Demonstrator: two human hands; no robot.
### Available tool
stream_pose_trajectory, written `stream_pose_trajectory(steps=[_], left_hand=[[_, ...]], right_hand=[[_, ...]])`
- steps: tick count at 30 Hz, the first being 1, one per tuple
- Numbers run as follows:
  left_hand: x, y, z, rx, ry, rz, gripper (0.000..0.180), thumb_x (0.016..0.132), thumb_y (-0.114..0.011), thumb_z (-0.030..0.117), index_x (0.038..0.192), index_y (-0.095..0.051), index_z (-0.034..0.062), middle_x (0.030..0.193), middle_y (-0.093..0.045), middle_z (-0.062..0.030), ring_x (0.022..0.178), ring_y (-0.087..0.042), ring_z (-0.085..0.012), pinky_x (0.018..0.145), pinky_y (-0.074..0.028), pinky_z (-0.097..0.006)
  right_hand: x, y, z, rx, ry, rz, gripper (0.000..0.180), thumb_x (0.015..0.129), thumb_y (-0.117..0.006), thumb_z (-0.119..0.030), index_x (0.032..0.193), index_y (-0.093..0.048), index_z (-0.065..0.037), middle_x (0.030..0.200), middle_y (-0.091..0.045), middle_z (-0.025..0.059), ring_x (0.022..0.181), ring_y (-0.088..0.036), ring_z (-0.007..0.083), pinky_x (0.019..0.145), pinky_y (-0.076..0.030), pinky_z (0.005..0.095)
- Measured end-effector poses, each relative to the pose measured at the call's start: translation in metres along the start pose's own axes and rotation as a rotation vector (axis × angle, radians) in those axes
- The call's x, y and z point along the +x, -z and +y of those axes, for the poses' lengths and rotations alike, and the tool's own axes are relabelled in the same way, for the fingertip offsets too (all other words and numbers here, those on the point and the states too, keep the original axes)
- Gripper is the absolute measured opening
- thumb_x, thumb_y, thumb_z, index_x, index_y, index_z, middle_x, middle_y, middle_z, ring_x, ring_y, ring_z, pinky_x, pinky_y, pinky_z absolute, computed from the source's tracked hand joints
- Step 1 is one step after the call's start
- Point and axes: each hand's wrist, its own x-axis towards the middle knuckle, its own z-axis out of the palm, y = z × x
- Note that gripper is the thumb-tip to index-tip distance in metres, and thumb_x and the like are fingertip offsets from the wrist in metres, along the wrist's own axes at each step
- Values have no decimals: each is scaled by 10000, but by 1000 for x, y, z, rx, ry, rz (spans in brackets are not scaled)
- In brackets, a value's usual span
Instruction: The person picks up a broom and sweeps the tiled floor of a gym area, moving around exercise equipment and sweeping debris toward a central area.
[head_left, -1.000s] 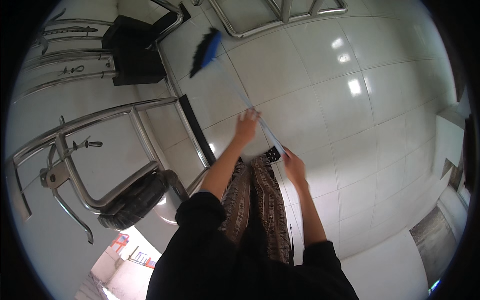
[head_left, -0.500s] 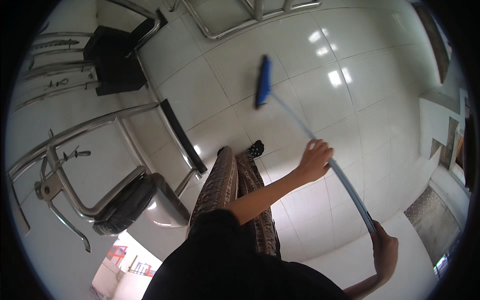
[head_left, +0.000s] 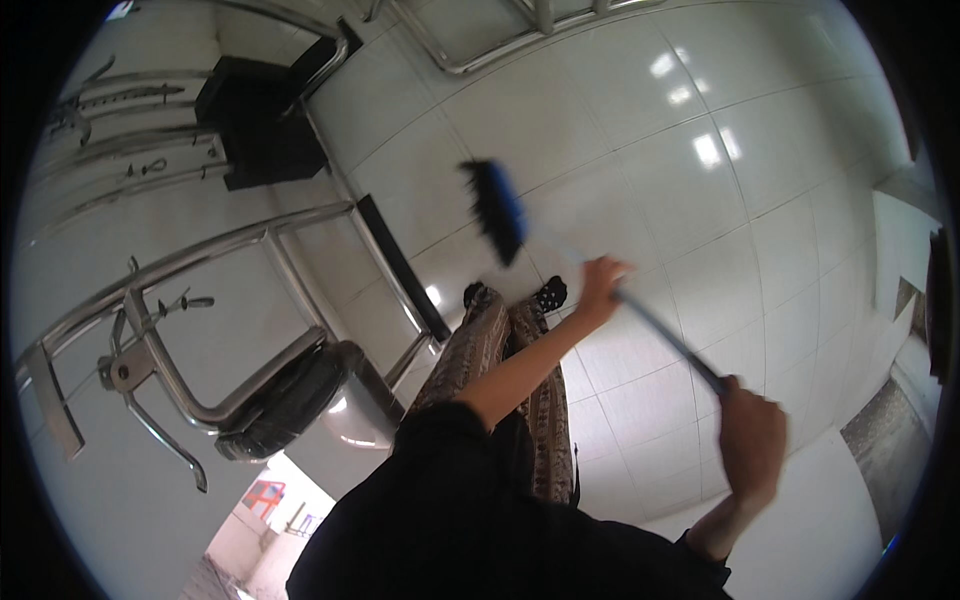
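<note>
You have a long-handled broom with a blue brush head and dark bristles (head_left: 497,210) in both hands, its head just above or on the white glossy tiled floor (head_left: 640,130) ahead of your feet; which, you cannot tell through the blur. Your left hand (head_left: 600,287) is wrapped around the thin dark shaft about midway, and your right hand (head_left: 752,440) is closed in a fist around the upper end, near your body.

By the look of it the broom is light and stiff, the shaft smooth and narrow, so a spread two-hand hold like this one steers it best: the lower hand guides, the upper one pivots. The shiny tiles look slippery underfoot.

To your left stand bent stainless-steel tube frames (head_left: 190,300) and a black boxy block (head_left: 262,122). No container is in view.
</note>
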Motion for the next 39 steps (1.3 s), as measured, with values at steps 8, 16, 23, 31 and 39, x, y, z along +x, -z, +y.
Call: stream_pose_trajectory(steps=[8,16,23,31,39], left_hand=[[102,111,81,114,-120,-258,290,668,-656,123,914,-502,119,715,-593,-54,797,-559,-241,778,-389,-394],[65,314,-43,436,101,-536,318,598,-686,226,826,-486,131,622,-560,-59,647,-578,-262,556,-422,-397],[28,415,-139,514,248,-472,264,589,-681,200,812,-561,124,682,-599,-58,703,-596,-277,626,-457,-400],[0,478,-254,864,476,-78,170,622,-659,48,766,-603,120,824,-574,-71,890,-540,-257,808,-421,-373],[14,443,-148,390,166,-49,104,637,-675,105,686,-584,96,698,-565,-49,719,-511,-262,703,-415,-365]], right_hand=[[-39,100,-43,57,-96,121,189,822,-546,-176,930,-558,-22,640,-575,136,533,-571,304,490,-428,404],[81,76,-117,734,118,-338,315,881,-459,-300,867,-618,-29,494,-451,87,417,-422,170,439,-339,314],[174,74,-221,899,272,-662,377,905,-409,-364,912,-638,-64,495,-381,-44,401,-331,45,377,-278,228],[238,67,-399,584,439,-382,440,911,-380,-402,869,-593,-19,500,-475,58,467,-486,200,521,-410,356],[156,138,-310,291,426,-143,300,879,-463,-321,909,-567,-41,616,-587,148,624,-589,329,607,-446,431]])
